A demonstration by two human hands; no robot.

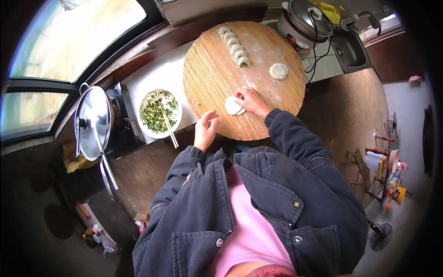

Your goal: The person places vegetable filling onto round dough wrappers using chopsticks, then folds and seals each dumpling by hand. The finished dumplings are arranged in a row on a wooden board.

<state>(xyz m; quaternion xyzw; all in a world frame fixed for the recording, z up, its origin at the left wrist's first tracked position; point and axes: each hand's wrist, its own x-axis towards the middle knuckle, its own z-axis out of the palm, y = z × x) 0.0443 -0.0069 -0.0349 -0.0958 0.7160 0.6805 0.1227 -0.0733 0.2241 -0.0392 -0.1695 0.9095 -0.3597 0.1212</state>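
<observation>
My right hand (252,100) is over the round wooden board (207,76), its curled fingertips at the upper right edge of some overlapping dough wrappers (234,106). The fingers partly hide that edge. Near the board's front left rim, my left hand (207,128) holds nothing, its fingers loosely bent and apart. A row of folded dumplings (233,46) runs across the far part of the board. Farther right lies a small stack of dough wrappers (278,71). Left of the board, a white bowl (141,114) contains chopped green filling (154,112), with chopsticks (169,125) leaning over its rim.
A lidded pan (92,123) sits on a dark cooktop (128,119) at the left, by the window. Behind the board's right side stand an electric pot (304,24) with a loose black cord (316,59) and a sink (351,50). Flour dusts the board.
</observation>
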